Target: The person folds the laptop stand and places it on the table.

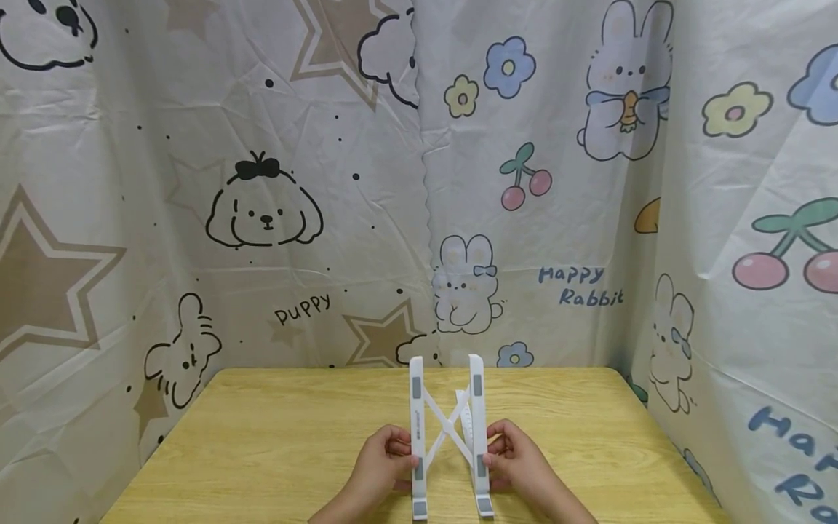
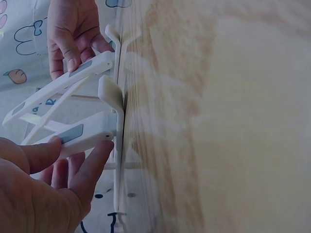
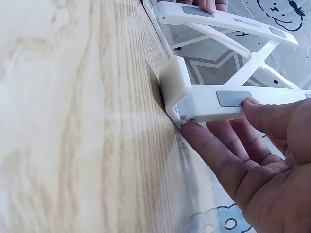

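Observation:
A white folding laptop stand (image 1: 447, 426) stands on the table near its front edge. Two long side arms with grey pads are joined by an X-shaped brace, and each arm's lower end has a bent lip. My left hand (image 1: 374, 466) grips the left arm low down, thumb on the grey pad. On the other side, my right hand (image 1: 524, 469) holds the right arm at about the same height, its thumb also on a pad. In the right wrist view, the index finger of the right hand (image 3: 257, 170) reaches under the arm's end beside the lip.
The wooden table (image 1: 275, 437) spreads out around the stand. Behind it and along both sides hangs a pale curtain (image 1: 262, 109) printed with puppies, rabbits, stars and flowers.

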`<state>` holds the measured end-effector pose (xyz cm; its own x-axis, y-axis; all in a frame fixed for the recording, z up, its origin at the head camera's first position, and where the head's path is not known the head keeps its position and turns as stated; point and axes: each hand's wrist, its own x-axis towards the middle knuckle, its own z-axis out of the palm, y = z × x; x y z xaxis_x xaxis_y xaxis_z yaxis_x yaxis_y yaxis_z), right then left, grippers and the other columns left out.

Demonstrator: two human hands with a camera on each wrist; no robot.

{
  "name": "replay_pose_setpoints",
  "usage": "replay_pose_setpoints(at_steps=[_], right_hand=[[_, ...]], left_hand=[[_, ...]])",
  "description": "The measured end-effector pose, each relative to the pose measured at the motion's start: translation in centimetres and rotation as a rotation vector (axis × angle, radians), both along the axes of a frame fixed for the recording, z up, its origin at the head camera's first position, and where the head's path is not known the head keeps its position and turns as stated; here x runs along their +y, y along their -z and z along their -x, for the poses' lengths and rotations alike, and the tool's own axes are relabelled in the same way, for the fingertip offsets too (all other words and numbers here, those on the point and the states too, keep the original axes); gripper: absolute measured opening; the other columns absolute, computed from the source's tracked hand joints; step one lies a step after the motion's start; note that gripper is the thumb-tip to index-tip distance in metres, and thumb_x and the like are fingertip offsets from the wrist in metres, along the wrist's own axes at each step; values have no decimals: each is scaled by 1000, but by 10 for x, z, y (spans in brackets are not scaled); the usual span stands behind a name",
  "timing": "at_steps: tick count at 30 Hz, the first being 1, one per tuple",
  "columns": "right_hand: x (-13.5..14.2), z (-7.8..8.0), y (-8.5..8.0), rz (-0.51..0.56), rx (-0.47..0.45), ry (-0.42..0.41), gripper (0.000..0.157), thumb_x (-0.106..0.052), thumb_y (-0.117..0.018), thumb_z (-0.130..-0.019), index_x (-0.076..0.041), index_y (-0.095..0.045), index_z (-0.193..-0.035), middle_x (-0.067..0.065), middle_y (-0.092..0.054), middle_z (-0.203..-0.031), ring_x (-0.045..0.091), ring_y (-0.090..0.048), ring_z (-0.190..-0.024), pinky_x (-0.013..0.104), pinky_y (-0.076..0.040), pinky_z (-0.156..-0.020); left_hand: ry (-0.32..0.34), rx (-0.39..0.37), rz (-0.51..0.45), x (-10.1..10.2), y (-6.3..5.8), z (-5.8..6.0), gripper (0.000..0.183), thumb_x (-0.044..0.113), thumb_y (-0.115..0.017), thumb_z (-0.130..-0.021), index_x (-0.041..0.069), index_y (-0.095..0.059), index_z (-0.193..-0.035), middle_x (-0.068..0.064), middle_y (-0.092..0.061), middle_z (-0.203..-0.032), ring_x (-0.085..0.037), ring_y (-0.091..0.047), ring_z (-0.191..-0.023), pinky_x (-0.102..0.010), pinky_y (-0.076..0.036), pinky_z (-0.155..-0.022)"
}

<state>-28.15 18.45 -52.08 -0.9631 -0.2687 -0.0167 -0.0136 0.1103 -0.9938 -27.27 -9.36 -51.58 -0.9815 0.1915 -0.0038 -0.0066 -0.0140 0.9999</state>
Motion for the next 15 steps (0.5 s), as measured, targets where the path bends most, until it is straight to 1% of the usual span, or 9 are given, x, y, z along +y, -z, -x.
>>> replay_pose_setpoints(at_steps=[7, 15], right_hand=[[-2, -2, -1, -14, 7, 15, 36, 2, -68, -95, 1, -48, -125, 13, -58, -96, 24, -64, -83, 52, -64, -68], [-3, -2, -2, -35, 23, 23, 36, 2, -68, -95, 0, -48, -124, 14, -58, -97, 24, -63, -82, 52, -64, -67]], left_hand=[[0, 10, 16, 1, -3, -3, 29, -12, -71, -87, -6, -54, -110, -14, -57, -99, -22, -63, -83, -51, -64, -65], [-11, 26, 36, 3, -5, -3, 26, -10, -72, -88, -4, -54, -107, -14, -56, -97, -22, -63, -82, -50, -64, -63]])
